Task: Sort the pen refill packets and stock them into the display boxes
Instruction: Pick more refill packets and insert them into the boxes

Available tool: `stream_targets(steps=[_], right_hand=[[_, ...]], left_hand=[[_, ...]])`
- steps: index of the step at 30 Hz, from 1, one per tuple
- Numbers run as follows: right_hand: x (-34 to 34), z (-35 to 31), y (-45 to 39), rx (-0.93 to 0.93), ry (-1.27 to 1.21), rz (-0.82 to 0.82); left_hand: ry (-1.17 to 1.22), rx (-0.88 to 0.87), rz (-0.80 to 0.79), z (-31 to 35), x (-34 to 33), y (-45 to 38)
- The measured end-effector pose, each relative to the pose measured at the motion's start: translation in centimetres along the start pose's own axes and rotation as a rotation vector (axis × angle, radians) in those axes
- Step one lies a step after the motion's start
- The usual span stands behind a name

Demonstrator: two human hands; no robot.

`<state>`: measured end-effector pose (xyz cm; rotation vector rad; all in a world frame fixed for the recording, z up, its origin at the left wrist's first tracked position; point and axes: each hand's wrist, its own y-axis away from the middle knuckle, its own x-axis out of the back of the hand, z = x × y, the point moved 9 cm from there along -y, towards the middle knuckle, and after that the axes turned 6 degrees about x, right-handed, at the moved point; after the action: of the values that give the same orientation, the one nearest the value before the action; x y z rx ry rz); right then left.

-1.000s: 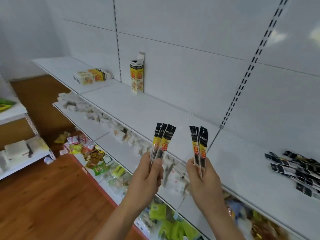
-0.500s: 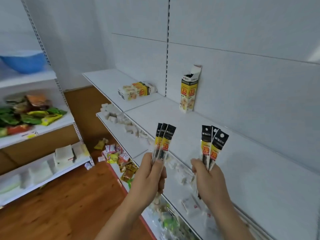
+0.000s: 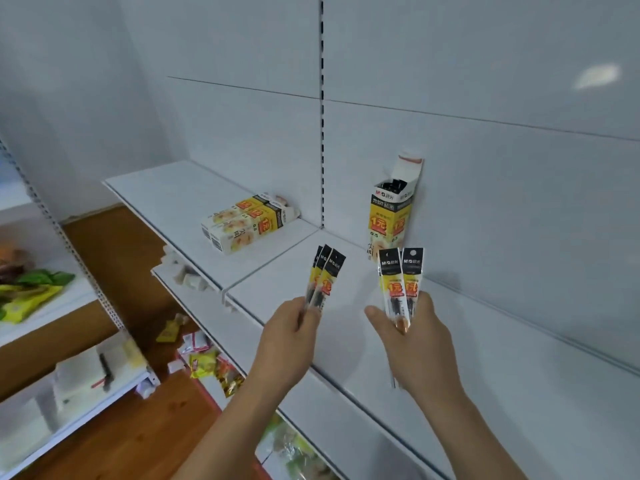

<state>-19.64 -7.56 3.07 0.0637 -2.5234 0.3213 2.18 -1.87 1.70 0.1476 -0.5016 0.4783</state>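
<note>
Yellow-and-black refill packets fan from the gripping left hand [image 3: 289, 336] and right hand [image 3: 412, 336], likely bound next for the open display box [image 3: 389, 220] just beyond.

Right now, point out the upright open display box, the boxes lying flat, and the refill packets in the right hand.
upright open display box [image 3: 390, 221], head view, yellow front panel.
boxes lying flat [image 3: 247, 223], head view, top face.
refill packets [image 3: 401, 282], head view, yellow label area.

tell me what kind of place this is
Probably a small shop being stocked: white slotted retail shelving, an upright open display box of pen refills, and snack packets on a side rack.
</note>
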Motion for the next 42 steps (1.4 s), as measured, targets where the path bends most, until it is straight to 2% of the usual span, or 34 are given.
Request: stream_targets(steps=[4, 8, 11, 14, 16, 20, 22, 28, 31, 36, 42], right_hand=[[-2.3, 0.0, -2.2, -0.066, 0.17, 0.075], [-5.3, -0.1, -3.3, -0.157, 0.341, 0.105], [-7.2, -0.7, -3.3, -0.173, 0.465, 0.124], [-7.9, -0.3, -2.8, -0.266, 0.581, 0.123], [-7.8, 0.1, -2.4, -0.305, 0.672, 0.129], [-7.2, 1.1, -1.9, -0.361, 0.916, 0.143], [-6.9, 1.6, -1.7, -0.357, 0.998, 0.188], [-6.9, 2.2, -1.8, -0.351, 0.933, 0.241], [-7.2, 1.0, -2.7, -0.305, 0.926, 0.254], [-10.1, -2.3, -4.8, -0.137, 0.935, 0.191], [-15.0, -5.0, -7.7, -0.072, 0.948, 0.082]], left_hand=[[-0.028, -0.103, -0.102, -0.1, -0.9, -5.3], [-0.225, -0.23, -0.15, 0.2, -1.2, -9.1], [-0.291, -0.312, -0.214, 0.5, -1.8, -10.6], [-0.297, -0.391, -0.313, 0.8, -3.2, -10.9], [-0.405, -0.447, -0.331, 0.6, -4.0, -10.6], [-0.63, -0.599, -0.268, 0.8, -5.0, -10.3], [-0.668, -0.609, -0.289, 1.1, -5.4, -10.1], [-0.838, -0.608, -0.253, 1.6, -5.5, -11.2], [-0.827, -0.604, -0.227, 1.8, -4.4, -12.4], [-0.713, -0.701, -0.054, 1.2, -1.3, -16.0], [-0.751, -0.608, 0.071, -0.7, 4.0, -22.6]])
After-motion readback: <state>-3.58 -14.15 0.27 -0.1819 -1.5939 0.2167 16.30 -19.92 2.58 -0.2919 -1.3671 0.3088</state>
